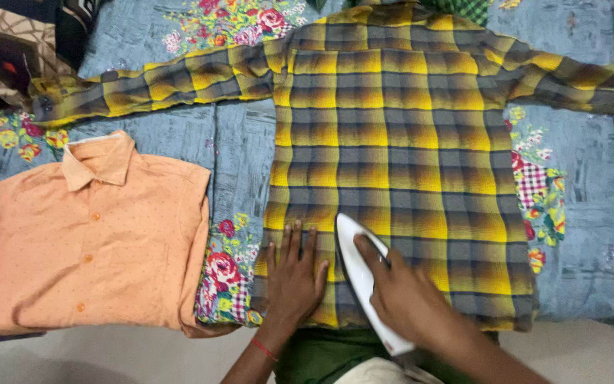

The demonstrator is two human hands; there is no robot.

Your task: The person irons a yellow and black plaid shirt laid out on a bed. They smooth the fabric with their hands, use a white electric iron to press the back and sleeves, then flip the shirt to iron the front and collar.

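Your right hand (403,291) grips a white iron (357,274) resting on the lower part of the yellow-and-grey plaid shirt (392,142) — spread flat on the flowered bedsheet (591,213). Your left hand (294,274) lies open, palm down, on the shirt's hem just beside the iron — a folded orange shirt (87,242) sits to the left.

I see my left hand (293,274) pressed flat on the yellow and grey checked shirt (392,142), which lies spread over the floral blue bedsheet (591,235). My right hand (403,295) grips a white iron (355,267) resting on that shirt. A folded orange shirt (87,242) lies just beside, at left.
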